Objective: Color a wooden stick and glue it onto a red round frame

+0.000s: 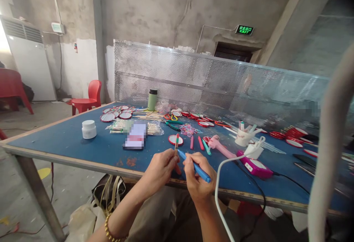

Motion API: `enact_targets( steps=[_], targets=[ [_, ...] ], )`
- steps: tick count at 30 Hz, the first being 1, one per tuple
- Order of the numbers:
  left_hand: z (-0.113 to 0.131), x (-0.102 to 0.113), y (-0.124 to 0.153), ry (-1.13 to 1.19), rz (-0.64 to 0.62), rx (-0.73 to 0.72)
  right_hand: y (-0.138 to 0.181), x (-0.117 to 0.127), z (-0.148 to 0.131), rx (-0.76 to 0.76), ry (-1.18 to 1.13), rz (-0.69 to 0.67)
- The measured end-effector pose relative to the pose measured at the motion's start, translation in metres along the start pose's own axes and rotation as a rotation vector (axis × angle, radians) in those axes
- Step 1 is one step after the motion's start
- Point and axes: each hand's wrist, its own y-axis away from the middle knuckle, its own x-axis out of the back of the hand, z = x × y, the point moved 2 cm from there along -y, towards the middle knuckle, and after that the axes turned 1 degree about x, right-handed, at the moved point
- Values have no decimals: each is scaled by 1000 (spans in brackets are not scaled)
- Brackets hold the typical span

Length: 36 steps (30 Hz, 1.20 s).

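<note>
My left hand (pixel 163 164) pinches a flat wooden stick (pixel 176 143), held upright, with red and green colouring on its top part. In my right hand (pixel 199 174) is a blue marker (pixel 197 166), its tip close to the stick; whether they touch I cannot tell. Just beyond the stick lies a white disc with a red rim (pixel 172 139). Pink, red and green markers (pixel 200 143) rest to the right of it, near a pink handheld tool (pixel 219 147).
A phone (pixel 135 135), a white jar (pixel 89 129) and a green bottle (pixel 152 100) stand or lie on the blue table (pixel 61 144). Red-rimmed discs, sticks and pliers fill the back. At right are a pen cup (pixel 242 137), a magenta box (pixel 254 165) and cables. A perforated screen (pixel 166 72) rises behind.
</note>
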Motion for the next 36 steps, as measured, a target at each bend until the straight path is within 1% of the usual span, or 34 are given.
enact_targets(
  steps=[9,16,20,24,31,36],
  targets=[
    [-1,0,0,-14,21,-22,-1,-1,-3,56,85,-7],
    [-1,0,-1,-14,3,-9,2,0,0,-5,8,-1],
    [-1,1,-1,-56,20,-24,0,0,-1,8,38,-4],
    [-2,1,-1,-45,22,-21,0,-1,-2,30,81,-10],
    [-2,0,-1,-13,3,3,2,0,2,-30,-8,0],
    [-1,0,-1,-5,11,-9,1,0,1,11,41,1]
  ],
)
